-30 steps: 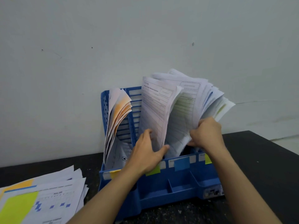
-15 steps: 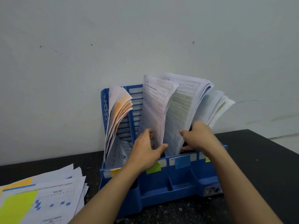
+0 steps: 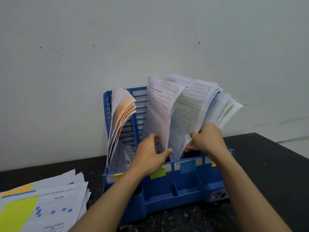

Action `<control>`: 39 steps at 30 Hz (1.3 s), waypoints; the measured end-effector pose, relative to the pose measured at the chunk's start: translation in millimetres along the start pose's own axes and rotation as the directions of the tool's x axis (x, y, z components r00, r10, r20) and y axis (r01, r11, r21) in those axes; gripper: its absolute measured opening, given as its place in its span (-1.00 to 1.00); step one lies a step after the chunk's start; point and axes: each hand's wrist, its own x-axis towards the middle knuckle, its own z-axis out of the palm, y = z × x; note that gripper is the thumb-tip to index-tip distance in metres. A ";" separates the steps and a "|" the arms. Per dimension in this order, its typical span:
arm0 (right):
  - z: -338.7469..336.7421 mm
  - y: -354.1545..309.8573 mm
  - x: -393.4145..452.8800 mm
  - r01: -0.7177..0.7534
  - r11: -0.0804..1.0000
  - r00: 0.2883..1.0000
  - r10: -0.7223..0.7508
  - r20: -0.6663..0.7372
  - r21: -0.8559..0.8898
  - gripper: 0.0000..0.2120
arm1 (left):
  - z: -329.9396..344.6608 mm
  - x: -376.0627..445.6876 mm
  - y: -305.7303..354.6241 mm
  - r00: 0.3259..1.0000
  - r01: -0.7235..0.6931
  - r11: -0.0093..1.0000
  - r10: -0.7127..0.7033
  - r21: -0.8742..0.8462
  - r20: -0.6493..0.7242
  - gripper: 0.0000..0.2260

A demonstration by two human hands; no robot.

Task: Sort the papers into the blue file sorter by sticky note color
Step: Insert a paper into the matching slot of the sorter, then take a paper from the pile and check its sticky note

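Blue plastic file sorter [image 3: 167, 195] stands on the black tabletop [image 3: 267, 164], backed against a pale wall. I note three slots in use. The leftmost slot holds curling sheets with orange notes [image 3: 122, 113]. In the middle slot a printed form [image 3: 158, 114] stands upright; the left hand [image 3: 150, 156] pinches its lower edge, thumb in front, fingers behind. To its right, a thicker bundle of forms [image 3: 189, 114] leans rightward; the right hand [image 3: 207, 139] grips it low down, fingers curled round the sheets. Behind that bundle, more papers [image 3: 224, 109] fan out toward the right.

Labels along the sorter's front rail: a yellow note [image 3: 117, 176] at left, partly hidden by the left forearm; a green note [image 3: 158, 173]; a blue note [image 3: 188, 166]; a yellow-green sliver [image 3: 213, 163] beside the right wrist.

Unsorted stack of papers [image 3: 50, 198] lies flat on the tabletop at lower left, well apart from the sorter, top sheet carrying a large yellow-green note [image 3: 16, 215].
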 end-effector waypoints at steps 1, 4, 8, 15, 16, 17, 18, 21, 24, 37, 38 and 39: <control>-0.5 -1.0 -1.0 -0.008 0.999 1.000 0.007 0.022 0.054 -0.80 | -0.2 -0.1 -0.2 1.000 -0.003 1.000 0.003 0.003 0.001 -0.48; -5.5 -5.2 -4.4 -0.051 0.986 0.998 0.043 0.054 0.156 -0.89 | -0.4 0.6 -0.3 1.000 -0.005 1.000 0.005 0.013 -0.006 -0.49; -15.2 0.9 -2.4 -0.033 0.995 0.999 0.033 -0.001 -0.097 -0.84 | 0.2 1.1 0.0 1.000 -0.005 1.000 0.005 0.004 -0.008 -0.50; -16.7 -8.7 -9.9 0.016 0.966 1.000 -0.013 0.015 -0.260 -0.55 | -0.1 0.9 -1.5 1.000 -0.001 1.000 0.001 0.001 -0.008 -0.48; -18.1 -11.3 -12.3 0.021 0.957 1.000 -0.023 -0.003 -0.289 -0.55 | 0.0 1.0 -2.0 1.000 0.002 1.000 -0.002 -0.001 -0.007 -0.48; -20.7 -13.7 -14.1 0.023 0.952 1.000 -0.024 0.001 -0.304 -0.56 | -0.1 1.2 -2.3 1.000 0.004 1.000 -0.004 -0.005 -0.006 -0.47; -25.1 -15.6 -15.5 0.022 0.951 1.000 -0.014 0.028 -0.309 -0.59 | 0.0 1.4 -2.9 1.000 0.004 1.000 -0.004 -0.007 -0.004 -0.46; -43.4 -20.7 -21.9 0.011 0.945 0.986 0.045 0.164 -0.326 -0.63 | -0.2 2.1 -4.0 1.000 -0.001 1.000 0.001 -0.006 0.003 -0.44; -51.7 -17.9 -24.8 0.108 0.912 0.962 0.004 0.274 -0.395 -0.69 | 0.1 2.1 -5.0 1.000 -0.010 1.000 0.010 0.000 -0.001 -0.44; -52.9 -10.8 -17.6 0.251 0.874 0.932 -0.103 0.347 -0.416 -0.95 | 0.9 3.1 -6.9 1.000 -0.018 1.000 0.018 -0.014 -0.005 -0.47; -55.9 -11.0 -18.1 0.260 0.876 0.931 -0.116 0.345 -0.406 -0.96 | 0.8 2.7 -6.7 1.000 -0.019 1.000 0.019 -0.016 -0.004 -0.47; -59.0 -11.5 -18.9 0.272 0.881 0.933 -0.142 0.332 -0.387 -0.96 | 0.7 2.6 -6.3 1.000 -0.019 1.000 0.019 -0.017 -0.002 -0.47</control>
